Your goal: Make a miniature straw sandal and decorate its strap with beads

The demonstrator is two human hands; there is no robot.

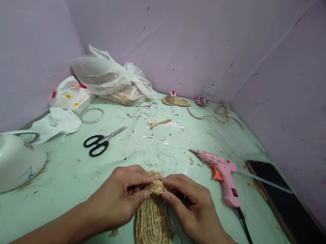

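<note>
A woven straw slipper-shaped piece [154, 226] lies at the bottom centre, with a raised woven band across its upper part. My left hand [120, 194] pinches the left side of that band between thumb and fingers. On the right side, my right hand [191, 205] grips the band the same way. Both thumbs rest on the band's near edge, and the fingertips touch its far edge. The long oval sole extends toward me between my wrists.
Black-handled scissors [101, 141] lie left; a pink glue gun [221, 171] and a dark phone [283, 203] lie right. A white bowl [13, 163] stands far left. Behind are a plastic bag [112, 76], a small finished slipper [176, 100], beads [202, 101] and twine [222, 119].
</note>
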